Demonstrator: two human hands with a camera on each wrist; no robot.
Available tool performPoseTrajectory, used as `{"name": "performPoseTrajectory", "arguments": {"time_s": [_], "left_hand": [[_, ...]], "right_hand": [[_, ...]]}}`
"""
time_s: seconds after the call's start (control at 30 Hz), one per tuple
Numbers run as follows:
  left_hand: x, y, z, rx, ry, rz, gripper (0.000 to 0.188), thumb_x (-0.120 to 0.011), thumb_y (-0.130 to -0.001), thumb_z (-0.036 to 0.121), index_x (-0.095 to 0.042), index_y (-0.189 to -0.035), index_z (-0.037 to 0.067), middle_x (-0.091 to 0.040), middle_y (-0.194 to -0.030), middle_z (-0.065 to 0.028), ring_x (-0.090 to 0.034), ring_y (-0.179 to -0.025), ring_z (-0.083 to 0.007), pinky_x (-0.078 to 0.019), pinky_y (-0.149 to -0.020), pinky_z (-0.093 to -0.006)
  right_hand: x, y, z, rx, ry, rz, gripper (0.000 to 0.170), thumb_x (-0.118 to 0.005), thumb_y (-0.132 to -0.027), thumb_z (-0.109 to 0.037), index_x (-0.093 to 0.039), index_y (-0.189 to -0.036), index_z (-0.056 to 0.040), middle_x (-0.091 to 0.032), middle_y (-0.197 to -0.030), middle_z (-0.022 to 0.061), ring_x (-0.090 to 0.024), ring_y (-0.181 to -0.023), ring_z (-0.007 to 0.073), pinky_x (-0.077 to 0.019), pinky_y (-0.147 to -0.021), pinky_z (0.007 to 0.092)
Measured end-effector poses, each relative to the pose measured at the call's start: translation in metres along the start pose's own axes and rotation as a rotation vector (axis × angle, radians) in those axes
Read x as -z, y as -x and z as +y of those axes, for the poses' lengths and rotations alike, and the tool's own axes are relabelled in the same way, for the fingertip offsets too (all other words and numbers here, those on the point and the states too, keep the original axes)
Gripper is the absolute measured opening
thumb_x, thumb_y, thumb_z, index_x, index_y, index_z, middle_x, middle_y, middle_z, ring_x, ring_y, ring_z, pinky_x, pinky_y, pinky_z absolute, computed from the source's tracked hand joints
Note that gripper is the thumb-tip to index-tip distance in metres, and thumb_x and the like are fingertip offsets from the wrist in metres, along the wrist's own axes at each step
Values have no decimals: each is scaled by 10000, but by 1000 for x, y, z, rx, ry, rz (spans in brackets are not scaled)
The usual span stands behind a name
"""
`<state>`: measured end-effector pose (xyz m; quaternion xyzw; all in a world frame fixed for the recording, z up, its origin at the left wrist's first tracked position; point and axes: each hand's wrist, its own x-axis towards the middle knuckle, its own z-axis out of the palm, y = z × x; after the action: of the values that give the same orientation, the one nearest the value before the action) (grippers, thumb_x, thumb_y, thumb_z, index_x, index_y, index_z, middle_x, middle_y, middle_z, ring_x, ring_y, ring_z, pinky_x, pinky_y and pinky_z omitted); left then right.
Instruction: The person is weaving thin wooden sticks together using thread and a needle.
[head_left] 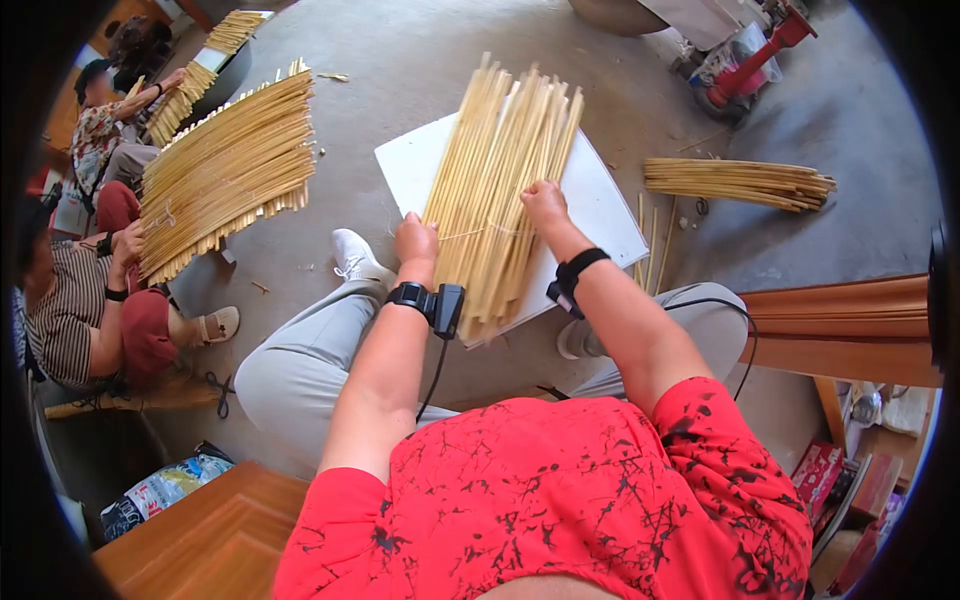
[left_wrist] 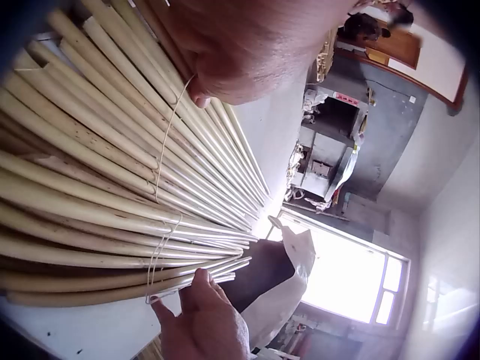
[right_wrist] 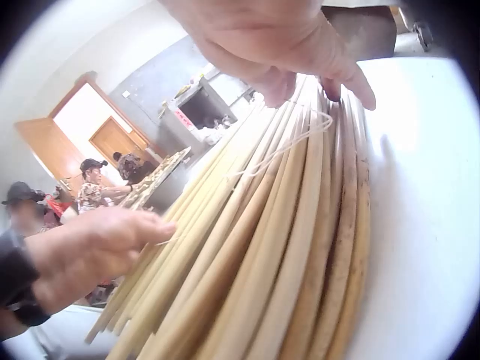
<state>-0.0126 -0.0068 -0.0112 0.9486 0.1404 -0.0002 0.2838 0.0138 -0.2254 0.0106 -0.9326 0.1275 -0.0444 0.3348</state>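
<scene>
A sheaf of long pale-yellow stalks [head_left: 490,180] lies fanned out on a white board [head_left: 405,160] between the person's knees. Thin string [head_left: 460,235] runs across the stalks, looping around some of them [right_wrist: 277,154]. At the sheaf's left edge, the left hand [head_left: 416,242] pinches one end of the string between thumb and finger [right_wrist: 94,244]. On the opposite edge, the right hand [head_left: 545,207] holds the string with curled fingers, its thumb tip right at the loop in the left wrist view. The right palm is hidden.
A smaller stalk bundle [head_left: 740,183] lies on the floor to the right, with a few loose stalks [head_left: 655,245] beside the board. On the left, a seated person [head_left: 80,310] handles a wide stalk mat [head_left: 230,165]. A wooden cabinet edge [head_left: 840,325] stands right.
</scene>
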Motion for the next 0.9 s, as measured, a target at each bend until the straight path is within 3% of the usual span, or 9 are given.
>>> {"name": "performPoseTrajectory", "arguments": {"time_s": [0.2, 0.3, 0.43, 0.5, 0.57, 0.7, 0.77, 0.83, 0.9], "left_hand": [[-21, 25, -14, 341, 534, 62, 251, -656, -727, 188, -546, -822, -17, -605, -785, -204, -594, -740, -335, -448, -673, -392], [-10, 48, 7, 355, 578, 120, 228, -644, -739, 163, -542, -820, -24, -605, -773, -196, -597, -729, -309, -450, -667, -377], [-57, 64, -11, 478, 803, 156, 222, -620, -770, 155, -526, -852, -28, -606, -808, -177, -594, -719, -270, -452, -667, -366], [-52, 88, 11, 541, 934, 86, 209, -576, -821, 169, -495, -864, -18, -576, -757, -119, -550, -689, -180, -453, -658, -345], [-53, 110, 34, 611, 1165, 134, 200, -546, -846, 172, -481, -840, -18, -562, -740, -105, -536, -680, -177, -452, -637, -323], [-49, 128, 57, 618, 1097, 81, 197, -516, -865, 191, -508, -856, -6, -580, -762, -118, -562, -666, -208, -470, -621, -330], [-25, 134, 69, 657, 1270, -608, 214, -492, -877, 210, -532, -887, 1, -602, -780, -132, -587, -631, -234, -494, -594, -358], [-27, 135, 69, 618, 1198, -649, 258, -477, -882, 248, -557, -886, 2, -614, -764, -150, -608, -627, -245, -513, -580, -383], [-31, 130, 72, 518, 911, -878, 332, -477, -875, 308, -568, -849, -11, -607, -692, -145, -611, -601, -235, -510, -535, -351]], "right_hand": [[17, -22, 3, -3, -142, -10, 180, -637, -727, -181, -623, -780, -10, -609, -736, 146, -593, -705, 238, -462, -656, 341], [18, -8, 22, -91, -149, -5, 177, -629, -730, -187, -632, -775, -16, -622, -671, 141, -606, -646, 248, -470, -631, 343], [11, 5, 35, -60, -47, 4, 171, -636, -706, -189, -642, -776, -34, -621, -742, 167, -612, -711, 277, -479, -676, 355], [13, 10, 34, 33, 160, 15, 149, -646, -682, -186, -654, -770, -65, -604, -832, 178, -592, -788, 308, -475, -734, 373], [18, 2, 33, -31, 163, -42, 126, -650, -671, -179, -661, -757, -88, -573, -908, 181, -562, -866, 318, -462, -783, 379], [36, -7, 20, 56, 263, -171, 87, -625, -689, -156, -655, -747, -100, -557, -942, 98, -528, -950, 267, -445, -804, 370], [31, -20, 26, 298, 540, -28, 75, -594, -706, -129, -643, -760, -112, -559, -949, 63, -521, -967, 257, -444, -783, 387], [35, -20, 24, 299, 483, -47, 71, -572, -719, -108, -625, -764, -97, -565, -940, 67, -535, -939, 261, -445, -755, 385], [41, -19, 25, 248, 261, 1, 63, -577, -712, -101, -615, -752, -71, -570, -917, 85, -544, -915, 276, -447, -744, 372]]}}
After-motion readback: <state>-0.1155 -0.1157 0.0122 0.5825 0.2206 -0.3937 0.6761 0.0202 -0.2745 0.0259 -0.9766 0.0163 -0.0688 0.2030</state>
